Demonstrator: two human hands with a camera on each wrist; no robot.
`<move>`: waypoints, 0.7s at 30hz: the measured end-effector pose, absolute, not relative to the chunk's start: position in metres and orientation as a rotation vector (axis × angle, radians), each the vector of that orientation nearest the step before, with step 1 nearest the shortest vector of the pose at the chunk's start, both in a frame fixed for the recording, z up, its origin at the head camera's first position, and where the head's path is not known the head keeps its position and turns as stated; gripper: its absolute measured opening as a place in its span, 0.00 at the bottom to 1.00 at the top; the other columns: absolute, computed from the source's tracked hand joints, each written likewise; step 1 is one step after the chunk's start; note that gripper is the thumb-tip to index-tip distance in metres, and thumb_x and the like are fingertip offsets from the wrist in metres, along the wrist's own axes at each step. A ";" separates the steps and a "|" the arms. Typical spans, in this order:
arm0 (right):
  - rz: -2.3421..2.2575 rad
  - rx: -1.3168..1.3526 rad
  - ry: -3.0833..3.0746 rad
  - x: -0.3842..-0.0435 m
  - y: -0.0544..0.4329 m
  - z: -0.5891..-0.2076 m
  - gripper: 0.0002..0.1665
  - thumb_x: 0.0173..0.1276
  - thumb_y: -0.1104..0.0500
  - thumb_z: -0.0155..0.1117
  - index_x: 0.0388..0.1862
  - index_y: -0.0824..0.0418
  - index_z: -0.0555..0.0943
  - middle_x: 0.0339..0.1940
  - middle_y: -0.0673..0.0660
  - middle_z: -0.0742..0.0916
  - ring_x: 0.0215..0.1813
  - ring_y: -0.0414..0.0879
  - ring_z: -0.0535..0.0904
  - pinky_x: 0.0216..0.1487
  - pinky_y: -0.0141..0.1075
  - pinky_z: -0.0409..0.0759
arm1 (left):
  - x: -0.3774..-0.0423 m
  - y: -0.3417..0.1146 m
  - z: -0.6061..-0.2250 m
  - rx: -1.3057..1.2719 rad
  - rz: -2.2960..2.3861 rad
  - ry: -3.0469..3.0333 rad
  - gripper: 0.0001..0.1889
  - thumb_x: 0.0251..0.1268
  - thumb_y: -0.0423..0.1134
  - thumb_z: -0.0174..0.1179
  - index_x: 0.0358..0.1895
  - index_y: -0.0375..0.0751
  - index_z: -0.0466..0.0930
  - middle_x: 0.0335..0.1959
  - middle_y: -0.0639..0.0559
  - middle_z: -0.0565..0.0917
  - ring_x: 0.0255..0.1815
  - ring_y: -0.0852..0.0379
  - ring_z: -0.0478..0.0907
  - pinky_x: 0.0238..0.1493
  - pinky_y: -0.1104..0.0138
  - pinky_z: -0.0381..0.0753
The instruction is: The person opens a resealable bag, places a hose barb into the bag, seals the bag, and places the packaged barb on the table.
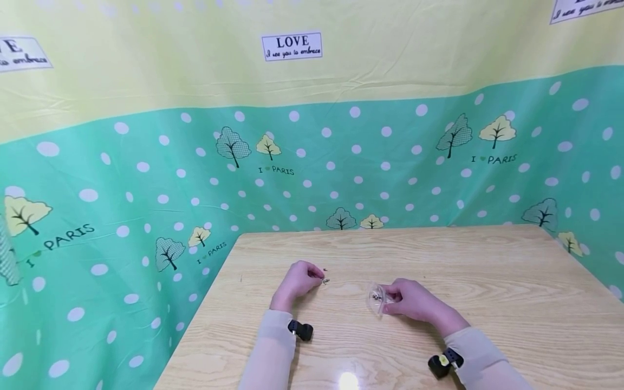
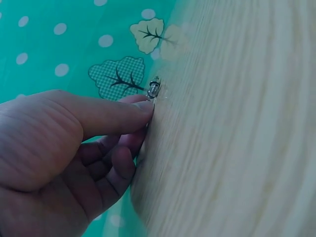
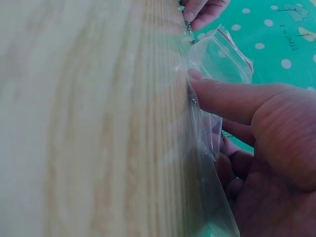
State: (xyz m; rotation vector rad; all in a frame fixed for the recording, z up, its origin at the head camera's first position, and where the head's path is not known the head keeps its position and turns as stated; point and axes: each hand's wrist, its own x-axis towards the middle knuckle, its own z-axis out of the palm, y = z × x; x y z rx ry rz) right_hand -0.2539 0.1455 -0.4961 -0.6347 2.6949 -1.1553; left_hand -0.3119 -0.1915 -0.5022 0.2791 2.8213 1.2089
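Note:
My left hand (image 1: 299,280) is low over the table, its thumb and index finger pinching at small shiny metal pieces (image 2: 154,89) that lie on the wood. Their exact kind is too small to tell. One dark piece (image 1: 325,270) lies apart, just beyond the fingertips. To the right, my right hand (image 1: 414,300) holds a clear zip bag (image 1: 375,309) between thumb and fingers. The bag's mouth has a red strip (image 3: 232,40) and faces the left hand. Several small dark pieces (image 1: 377,297) show inside the bag, which rests against the tabletop.
The light wood table (image 1: 487,260) reaches back to a green and yellow curtain (image 1: 312,157) with dots and trees. A tiny dark speck (image 1: 424,277) is on the wood behind the right hand. Black wrist cameras (image 1: 302,330) are strapped over both sleeves.

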 end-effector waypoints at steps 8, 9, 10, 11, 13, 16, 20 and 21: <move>-1.138 -0.640 2.696 -0.255 0.145 -0.497 0.34 0.63 0.58 0.83 0.65 0.68 0.84 0.30 0.51 0.75 0.34 0.46 0.69 0.34 0.36 0.68 | -0.310 -0.191 -0.499 0.260 1.173 2.834 0.04 0.65 0.30 0.73 0.39 0.42 0.92 0.35 0.55 0.87 0.36 0.58 0.80 0.41 0.63 0.82; -1.138 -0.642 2.695 -0.255 0.145 -0.497 0.34 0.63 0.59 0.83 0.65 0.68 0.84 0.30 0.51 0.75 0.34 0.46 0.69 0.34 0.36 0.68 | -0.309 -0.192 -0.499 0.257 1.169 2.832 0.04 0.65 0.30 0.73 0.39 0.42 0.92 0.34 0.55 0.87 0.36 0.58 0.80 0.40 0.64 0.82; -1.136 -0.645 2.694 -0.255 0.145 -0.497 0.34 0.63 0.58 0.83 0.66 0.68 0.84 0.30 0.51 0.75 0.34 0.46 0.69 0.34 0.36 0.68 | -0.309 -0.192 -0.499 0.257 1.169 2.830 0.04 0.65 0.30 0.73 0.39 0.42 0.92 0.34 0.55 0.87 0.35 0.58 0.80 0.39 0.64 0.82; -1.136 -0.646 2.693 -0.255 0.146 -0.497 0.34 0.63 0.58 0.83 0.66 0.69 0.84 0.30 0.51 0.75 0.34 0.46 0.69 0.34 0.36 0.68 | -0.309 -0.192 -0.498 0.257 1.168 2.827 0.04 0.65 0.30 0.73 0.39 0.42 0.92 0.34 0.55 0.87 0.34 0.58 0.80 0.38 0.64 0.82; -1.129 -0.637 2.695 -0.255 0.146 -0.497 0.34 0.63 0.58 0.83 0.66 0.68 0.84 0.30 0.51 0.75 0.33 0.46 0.69 0.34 0.36 0.67 | -0.309 -0.193 -0.498 0.257 1.170 2.823 0.04 0.65 0.30 0.73 0.39 0.42 0.92 0.33 0.55 0.87 0.33 0.59 0.80 0.36 0.65 0.81; -1.125 -0.625 2.696 -0.254 0.146 -0.497 0.34 0.64 0.58 0.82 0.66 0.68 0.83 0.30 0.51 0.75 0.33 0.45 0.69 0.34 0.36 0.67 | -0.308 -0.194 -0.497 0.259 1.175 2.819 0.04 0.65 0.30 0.72 0.39 0.42 0.92 0.32 0.55 0.87 0.31 0.59 0.80 0.32 0.66 0.81; -1.129 -0.618 2.699 -0.254 0.145 -0.496 0.34 0.64 0.58 0.83 0.66 0.68 0.84 0.30 0.51 0.75 0.33 0.46 0.69 0.34 0.36 0.67 | -0.309 -0.195 -0.497 0.266 1.175 2.824 0.05 0.63 0.29 0.72 0.38 0.42 0.92 0.29 0.56 0.87 0.27 0.60 0.79 0.29 0.67 0.79; -1.130 -0.620 2.700 -0.254 0.145 -0.496 0.34 0.63 0.58 0.83 0.66 0.68 0.84 0.30 0.51 0.75 0.33 0.46 0.69 0.34 0.36 0.67 | -0.308 -0.195 -0.497 0.268 1.175 2.827 0.05 0.62 0.29 0.72 0.37 0.42 0.92 0.29 0.56 0.86 0.27 0.60 0.79 0.28 0.68 0.79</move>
